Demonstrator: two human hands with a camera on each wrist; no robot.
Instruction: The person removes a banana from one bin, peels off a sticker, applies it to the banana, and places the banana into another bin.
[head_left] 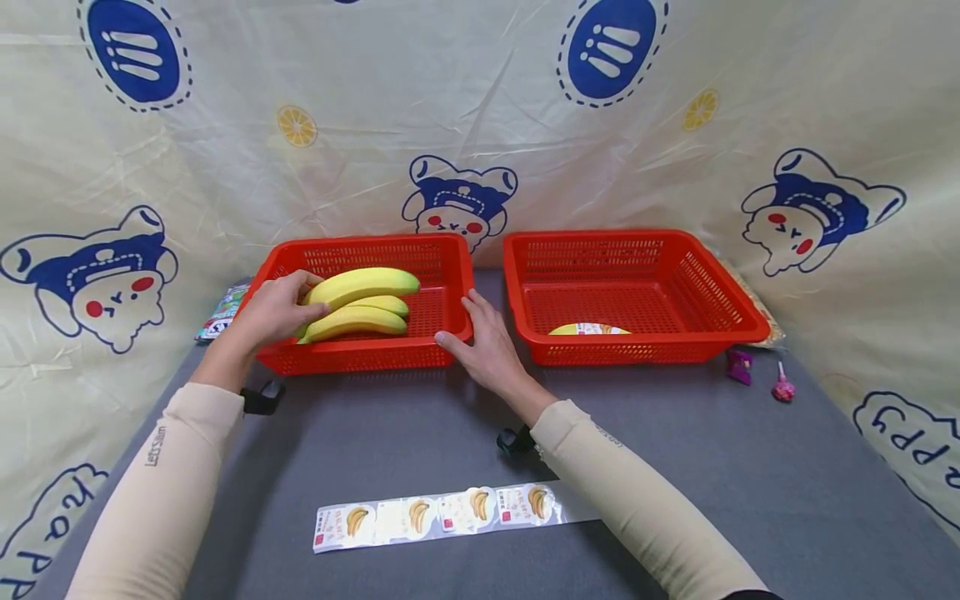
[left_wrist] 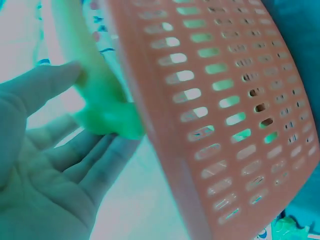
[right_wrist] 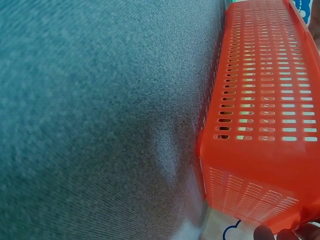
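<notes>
My left hand (head_left: pixel 281 310) pinches the stem end of a yellow banana (head_left: pixel 363 286) above the left red basket (head_left: pixel 360 358). More bananas (head_left: pixel 356 322) lie under it in the same basket. In the left wrist view, the thumb (left_wrist: pixel 55 82) presses one side of the banana (left_wrist: pixel 95 75), with fingers behind its stem; the basket wall (left_wrist: pixel 200 120) stands beside them. My right hand (head_left: pixel 491 346) holds the front right corner of the left basket, thumb at the front rim. Only its fingertips (right_wrist: pixel 285 235) show in the right wrist view, at the basket's edge.
A second red basket (head_left: pixel 615 350) stands to the right, holding a banana with a label (head_left: pixel 588 329). A strip of banana stickers (head_left: pixel 435 517) lies in front. A purple wrapped candy (head_left: pixel 738 367) and a lollipop (head_left: pixel 783 387) lie at right; a packet (head_left: pixel 222 312) sits behind the left arm.
</notes>
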